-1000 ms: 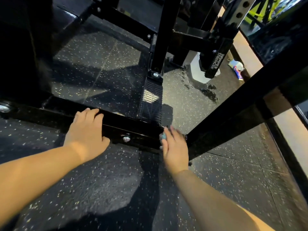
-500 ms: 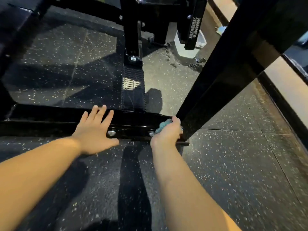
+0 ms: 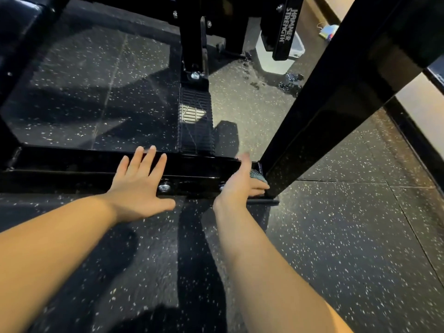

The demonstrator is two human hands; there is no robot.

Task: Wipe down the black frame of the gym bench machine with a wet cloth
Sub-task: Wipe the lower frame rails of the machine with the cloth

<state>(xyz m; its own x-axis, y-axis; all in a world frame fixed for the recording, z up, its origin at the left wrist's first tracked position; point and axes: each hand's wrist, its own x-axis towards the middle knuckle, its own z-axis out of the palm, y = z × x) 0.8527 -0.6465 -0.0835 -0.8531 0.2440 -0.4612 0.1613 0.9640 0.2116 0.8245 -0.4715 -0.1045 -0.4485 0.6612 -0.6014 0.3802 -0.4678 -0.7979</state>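
Two hands are on the low black steel crossbar of the gym machine frame [image 3: 72, 164]. Our left hand [image 3: 138, 188] lies flat on the bar, fingers [image 3: 149, 159] straight and spread, holding nothing. Our right hand [image 3: 236, 186] presses the small teal wet cloth [image 3: 257, 175] into the corner where the crossbar meets the thick slanted black frame post [image 3: 336, 97]; its fingers are fairly straight, and we cannot tell how tightly they hold the cloth. That post crowds the hand on the right. Two silver bolt heads [image 3: 164, 187] sit on the bar's front face. Behind it lie a ribbed black foot plate [image 3: 195, 121], a white tub [image 3: 276, 56], wet patches [image 3: 290, 81] and the speckled black rubber floor [image 3: 336, 236].
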